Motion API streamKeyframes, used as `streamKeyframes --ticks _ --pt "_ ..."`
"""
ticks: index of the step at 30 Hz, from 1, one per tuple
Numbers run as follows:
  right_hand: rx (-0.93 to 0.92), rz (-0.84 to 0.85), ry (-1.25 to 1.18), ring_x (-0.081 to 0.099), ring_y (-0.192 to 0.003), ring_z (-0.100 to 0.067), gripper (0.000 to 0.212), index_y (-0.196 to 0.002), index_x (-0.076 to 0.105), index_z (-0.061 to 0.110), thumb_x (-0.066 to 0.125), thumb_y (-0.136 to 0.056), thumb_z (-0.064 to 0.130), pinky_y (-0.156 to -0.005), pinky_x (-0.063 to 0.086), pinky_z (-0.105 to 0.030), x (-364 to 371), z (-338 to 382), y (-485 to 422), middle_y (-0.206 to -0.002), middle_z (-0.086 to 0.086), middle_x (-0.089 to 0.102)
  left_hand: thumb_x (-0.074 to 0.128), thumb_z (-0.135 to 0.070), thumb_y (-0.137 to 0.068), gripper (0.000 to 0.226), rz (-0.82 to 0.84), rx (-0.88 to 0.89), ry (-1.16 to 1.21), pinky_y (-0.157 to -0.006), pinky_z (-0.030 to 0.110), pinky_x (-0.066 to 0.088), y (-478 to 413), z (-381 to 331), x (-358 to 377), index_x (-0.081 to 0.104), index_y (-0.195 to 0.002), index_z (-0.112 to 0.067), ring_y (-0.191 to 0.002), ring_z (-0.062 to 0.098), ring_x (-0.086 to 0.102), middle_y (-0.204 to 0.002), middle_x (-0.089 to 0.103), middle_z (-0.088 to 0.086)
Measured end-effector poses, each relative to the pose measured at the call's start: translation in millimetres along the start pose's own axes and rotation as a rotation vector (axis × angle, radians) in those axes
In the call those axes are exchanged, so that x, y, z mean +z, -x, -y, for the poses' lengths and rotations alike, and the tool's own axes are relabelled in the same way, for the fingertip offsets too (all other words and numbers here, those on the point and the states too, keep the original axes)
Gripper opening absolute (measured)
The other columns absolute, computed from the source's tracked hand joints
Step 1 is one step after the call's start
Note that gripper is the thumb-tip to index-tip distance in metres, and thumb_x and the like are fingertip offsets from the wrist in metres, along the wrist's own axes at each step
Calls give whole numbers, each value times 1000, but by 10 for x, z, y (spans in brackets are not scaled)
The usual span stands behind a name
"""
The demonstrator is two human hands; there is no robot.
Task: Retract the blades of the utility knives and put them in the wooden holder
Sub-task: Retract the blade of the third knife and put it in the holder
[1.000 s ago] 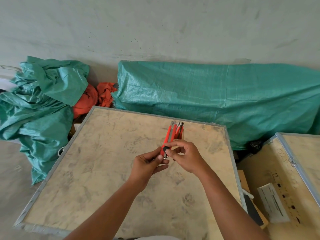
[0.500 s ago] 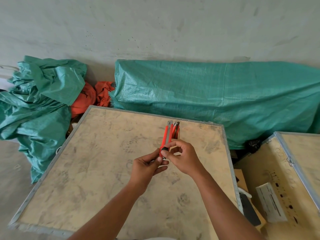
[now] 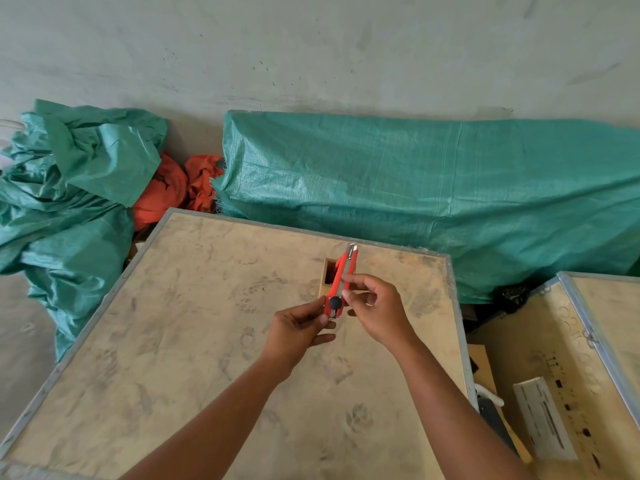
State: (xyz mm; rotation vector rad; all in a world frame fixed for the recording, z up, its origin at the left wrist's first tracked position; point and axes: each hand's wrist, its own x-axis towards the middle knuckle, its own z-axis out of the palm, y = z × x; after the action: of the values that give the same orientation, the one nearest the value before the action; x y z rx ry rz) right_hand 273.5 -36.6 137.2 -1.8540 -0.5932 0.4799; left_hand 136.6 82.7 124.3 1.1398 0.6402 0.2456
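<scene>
A red utility knife (image 3: 341,282) with a black knob near its rear end is held above the crate top, its metal tip pointing away from me. My left hand (image 3: 299,329) pinches the knife's rear end. My right hand (image 3: 375,308) grips its body from the right, thumb close to the knob. Just behind the knife stands the small wooden holder (image 3: 327,277), an open box whose dark inside shows on the knife's left; what it contains is hidden.
The work surface is a plywood crate top (image 3: 194,327) with a metal rim. Green tarps (image 3: 433,202) and orange cloth (image 3: 173,192) lie behind it by the wall. A second crate (image 3: 588,341) with a white label stands at the right.
The knife has swung slightly right in my hands, uncovering the holder's open left side. Both hands stay on the knife.
</scene>
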Motion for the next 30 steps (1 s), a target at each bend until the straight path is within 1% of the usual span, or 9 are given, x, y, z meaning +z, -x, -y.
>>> streamKeyframes --ticks 7,11,13,16,18,20,22,26,30 --pt "-10 -65 42 75 -97 -21 34 -103 75 40 76 -89 9 -79 65 -47 -189 -122 -626 -104 10 73 70 1 -88 35 -63 -17 -199 -79 35 63 -659 -146 175 69 -123 -4 -99 26 74 -114 75 11" --pt "6 -162 121 74 -95 -18 31 -109 78 27 76 -87 5 -83 65 -45 -237 -288 -898 -101 16 71 79 -11 -82 52 -122 35 -510 -98 37 53 -971 -121 216 64 -131 -21 -116 18 64 -127 68 -2" --pt "-11 -196 173 74 -93 -17 29 -110 78 23 76 -88 5 -83 64 -42 -212 -388 -972 -102 11 73 79 -13 -82 58 -127 51 -616 -106 41 46 -1072 -96 255 59 -135 -25 -126 19 55 -134 64 0" --pt "-40 -239 227 75 -92 -16 26 -109 79 19 75 -88 4 -83 64 -38 -120 -562 -1002 -108 2 78 77 -11 -85 65 -141 28 -689 -103 32 43 -1179 -63 318 50 -143 -18 -132 26 51 -142 58 6" --pt "-51 -256 260 76 -93 -17 25 -109 79 16 75 -88 3 -84 64 -35 -48 -659 -989 -110 -3 79 74 -10 -87 68 -134 -24 -713 -94 26 43 -1263 11 317 43 -147 -14 -131 28 52 -144 56 9" --pt "-74 -254 288 76 -92 -20 26 -110 79 13 76 -87 2 -85 63 -33 23 -730 -975 -110 -6 79 74 -12 -87 74 -130 -70 -737 -96 27 44 -1351 104 290 36 -150 -13 -132 28 52 -146 54 8" --pt "-102 -223 325 76 -93 -21 27 -109 79 12 75 -86 0 -86 63 -34 97 -791 -972 -108 -7 80 75 -14 -86 71 -124 -86 -762 -96 29 46 -1423 186 248 42 -148 -15 -126 29 58 -139 61 7" --pt "-112 -151 406 74 -98 -25 30 -109 80 10 74 -84 -5 -92 58 -32 193 -894 -937 -106 -9 80 75 -11 -84 49 -111 -30 -756 -78 25 52 -1495 269 194 62 -130 -21 -100 20 69 -109 73 -4" --pt "-94 -163 407 73 -101 -27 34 -114 78 8 74 -83 -6 -91 49 -23 225 -939 -914 -110 -11 79 77 -12 -82 51 -103 -6 -726 -87 35 57 -1511 306 158 62 -129 -24 -103 21 69 -111 74 0"
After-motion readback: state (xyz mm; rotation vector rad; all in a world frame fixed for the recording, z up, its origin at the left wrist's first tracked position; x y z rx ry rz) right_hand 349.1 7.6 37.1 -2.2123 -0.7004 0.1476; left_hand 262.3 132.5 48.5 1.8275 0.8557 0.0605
